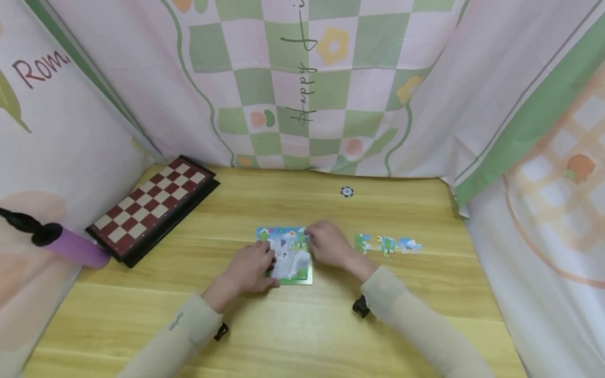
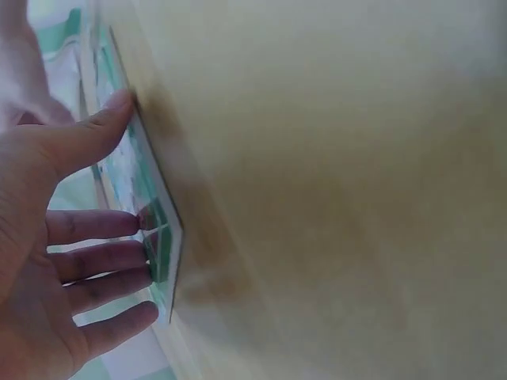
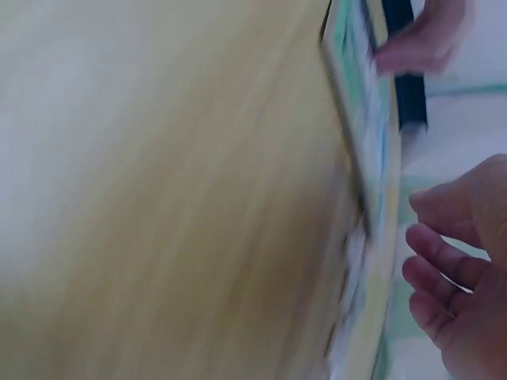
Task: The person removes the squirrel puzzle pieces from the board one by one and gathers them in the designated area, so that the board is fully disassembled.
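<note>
A jigsaw puzzle [image 1: 290, 262] with a grey cartoon squirrel lies flat in its thin tray on the table. My left hand [image 1: 251, 266] rests over its left side. In the left wrist view the fingertips [image 2: 136, 252] touch the puzzle face and the thumb is at the tray's edge. My right hand [image 1: 328, 244] is at the puzzle's upper right corner, fingers loosely bent. In the blurred right wrist view, nothing shows between the thumb [image 3: 436, 204] and fingers. To its right lie three loose puzzle pieces, among them a green one [image 1: 362, 243] and a blue one [image 1: 408, 245].
A folded red-and-cream chessboard [image 1: 153, 205] lies at the left, with a purple cylinder [image 1: 75, 249] beside it. A small black-and-white round chip [image 1: 347, 191] lies toward the back. Patterned curtains [image 1: 312, 94] hang around the wooden table [image 1: 302, 336].
</note>
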Motion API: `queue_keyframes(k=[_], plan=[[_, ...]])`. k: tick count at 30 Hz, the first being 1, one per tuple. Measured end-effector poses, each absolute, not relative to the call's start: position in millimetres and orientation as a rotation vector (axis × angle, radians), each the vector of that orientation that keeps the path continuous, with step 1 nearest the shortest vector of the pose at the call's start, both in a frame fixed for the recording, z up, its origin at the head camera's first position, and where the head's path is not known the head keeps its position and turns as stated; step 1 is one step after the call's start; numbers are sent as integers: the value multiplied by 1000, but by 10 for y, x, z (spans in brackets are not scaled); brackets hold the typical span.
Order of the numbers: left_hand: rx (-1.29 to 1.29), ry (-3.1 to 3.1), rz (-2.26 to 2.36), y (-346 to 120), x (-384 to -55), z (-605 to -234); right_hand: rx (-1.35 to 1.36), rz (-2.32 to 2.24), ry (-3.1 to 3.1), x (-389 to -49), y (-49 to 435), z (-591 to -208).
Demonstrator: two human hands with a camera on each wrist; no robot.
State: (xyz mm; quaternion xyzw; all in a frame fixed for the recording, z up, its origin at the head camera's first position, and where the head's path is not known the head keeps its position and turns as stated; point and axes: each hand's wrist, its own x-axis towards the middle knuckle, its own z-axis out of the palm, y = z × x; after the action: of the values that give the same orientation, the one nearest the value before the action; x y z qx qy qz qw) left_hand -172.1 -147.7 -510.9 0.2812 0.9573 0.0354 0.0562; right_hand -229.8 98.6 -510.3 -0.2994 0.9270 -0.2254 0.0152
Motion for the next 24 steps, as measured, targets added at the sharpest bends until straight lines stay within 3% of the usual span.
queue_keyframes(k=[10,17,24], plan=[[925,2917,131,-1377,-1589,-5156,-1093,-570,2634,-2023,661,-5112],[849,2948,496,-1531,-1668,-5217,-1096,-446,2707,-2042,479,-5188],[829,2897,524,-1656,-1754,-5252,-1109,-398,2744,-2037,360,-5221]])
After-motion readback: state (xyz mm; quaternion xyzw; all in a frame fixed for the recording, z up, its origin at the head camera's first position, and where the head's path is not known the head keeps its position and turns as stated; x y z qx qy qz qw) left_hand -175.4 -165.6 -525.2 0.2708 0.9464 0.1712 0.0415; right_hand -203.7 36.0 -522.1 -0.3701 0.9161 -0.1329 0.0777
